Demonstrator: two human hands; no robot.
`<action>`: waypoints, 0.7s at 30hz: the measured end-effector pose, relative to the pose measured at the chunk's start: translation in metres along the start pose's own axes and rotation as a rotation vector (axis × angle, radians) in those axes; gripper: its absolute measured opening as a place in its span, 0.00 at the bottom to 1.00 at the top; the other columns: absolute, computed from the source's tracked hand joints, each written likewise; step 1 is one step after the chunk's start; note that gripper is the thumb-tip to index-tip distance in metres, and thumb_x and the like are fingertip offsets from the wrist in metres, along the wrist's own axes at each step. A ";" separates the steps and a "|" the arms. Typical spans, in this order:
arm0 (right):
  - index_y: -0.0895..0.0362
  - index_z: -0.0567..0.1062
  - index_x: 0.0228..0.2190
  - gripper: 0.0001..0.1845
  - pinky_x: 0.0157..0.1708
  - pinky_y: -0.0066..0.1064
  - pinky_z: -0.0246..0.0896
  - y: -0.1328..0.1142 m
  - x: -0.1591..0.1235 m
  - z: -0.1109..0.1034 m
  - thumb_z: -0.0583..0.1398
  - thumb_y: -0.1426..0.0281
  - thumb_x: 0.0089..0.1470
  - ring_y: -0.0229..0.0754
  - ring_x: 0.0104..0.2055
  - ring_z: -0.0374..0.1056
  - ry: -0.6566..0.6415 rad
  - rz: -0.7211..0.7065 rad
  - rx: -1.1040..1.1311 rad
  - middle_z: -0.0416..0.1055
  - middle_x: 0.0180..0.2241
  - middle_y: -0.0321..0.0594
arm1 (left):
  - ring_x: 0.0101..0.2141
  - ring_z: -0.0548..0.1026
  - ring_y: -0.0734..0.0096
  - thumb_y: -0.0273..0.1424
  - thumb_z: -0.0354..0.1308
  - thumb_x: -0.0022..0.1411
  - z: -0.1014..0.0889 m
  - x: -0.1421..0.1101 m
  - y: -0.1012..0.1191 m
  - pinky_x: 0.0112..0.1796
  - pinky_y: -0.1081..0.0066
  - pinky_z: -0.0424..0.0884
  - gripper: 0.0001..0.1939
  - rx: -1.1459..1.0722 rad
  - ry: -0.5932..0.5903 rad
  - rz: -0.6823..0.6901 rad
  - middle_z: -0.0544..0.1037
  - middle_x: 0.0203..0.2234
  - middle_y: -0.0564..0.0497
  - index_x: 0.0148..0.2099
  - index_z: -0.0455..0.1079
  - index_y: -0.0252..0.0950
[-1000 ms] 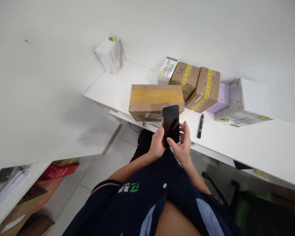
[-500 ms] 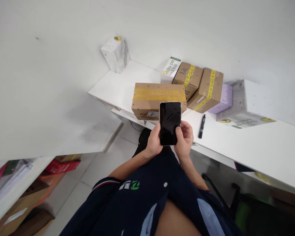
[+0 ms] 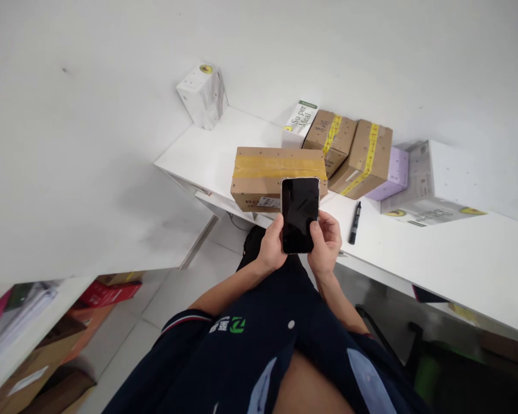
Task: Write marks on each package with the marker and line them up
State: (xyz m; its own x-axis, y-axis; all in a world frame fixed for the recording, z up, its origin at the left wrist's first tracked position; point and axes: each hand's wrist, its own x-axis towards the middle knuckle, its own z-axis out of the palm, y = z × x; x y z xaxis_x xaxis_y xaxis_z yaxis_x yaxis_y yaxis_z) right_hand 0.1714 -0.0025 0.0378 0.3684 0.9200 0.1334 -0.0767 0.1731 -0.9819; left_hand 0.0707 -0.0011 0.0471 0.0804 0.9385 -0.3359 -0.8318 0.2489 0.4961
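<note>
A smartphone (image 3: 300,210) with a dark screen and a clear-edged case is held upright between my two hands, in front of the table's near edge. My left hand (image 3: 273,247) grips its left side, with the thumb along the edge and the other fingers hidden behind. On the other side my right hand (image 3: 326,244) has its thumb over the lower right of the screen and its fingers curled at the edge. Behind the phone lies a cardboard box (image 3: 259,172) sealed with yellow tape, partly covered by it.
On the white table (image 3: 435,259) stand two taped brown boxes (image 3: 365,155), a white Super Meal box (image 3: 302,118), a purple box (image 3: 392,172), a large white box (image 3: 440,178) and a black marker (image 3: 354,223). Another white box (image 3: 205,95) is in the far left corner. An office chair (image 3: 440,368) sits lower right.
The phone and both hands have shifted very slightly to the right. My grip looks the same, and the boxes and marker stay put.
</note>
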 end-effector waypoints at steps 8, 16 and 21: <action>0.50 0.75 0.45 0.19 0.45 0.37 0.70 -0.002 -0.002 0.003 0.66 0.56 0.54 0.41 0.42 0.72 -0.019 -0.013 0.052 0.76 0.41 0.38 | 0.56 0.78 0.51 0.44 0.59 0.67 0.000 0.006 0.000 0.60 0.54 0.71 0.18 -0.031 0.098 -0.026 0.86 0.40 0.45 0.45 0.80 0.34; 0.51 0.74 0.43 0.18 0.44 0.33 0.68 0.002 -0.001 0.002 0.67 0.57 0.54 0.39 0.42 0.71 0.003 0.000 0.102 0.74 0.40 0.36 | 0.57 0.77 0.51 0.43 0.60 0.66 0.000 0.007 -0.003 0.60 0.55 0.70 0.18 -0.042 0.101 -0.024 0.85 0.39 0.45 0.42 0.80 0.32; 0.52 0.73 0.43 0.19 0.44 0.34 0.67 0.001 0.001 0.002 0.66 0.56 0.54 0.40 0.42 0.70 0.003 0.013 0.061 0.73 0.40 0.37 | 0.57 0.77 0.51 0.40 0.59 0.68 0.006 0.006 0.001 0.61 0.55 0.69 0.16 -0.043 0.124 -0.046 0.86 0.39 0.44 0.43 0.80 0.32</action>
State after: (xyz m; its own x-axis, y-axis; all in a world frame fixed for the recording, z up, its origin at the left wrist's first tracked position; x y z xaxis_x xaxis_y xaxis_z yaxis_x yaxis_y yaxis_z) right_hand 0.1697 -0.0011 0.0369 0.3699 0.9213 0.1202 -0.1381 0.1825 -0.9735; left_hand 0.0737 0.0065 0.0502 0.0532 0.8888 -0.4551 -0.8516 0.2784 0.4441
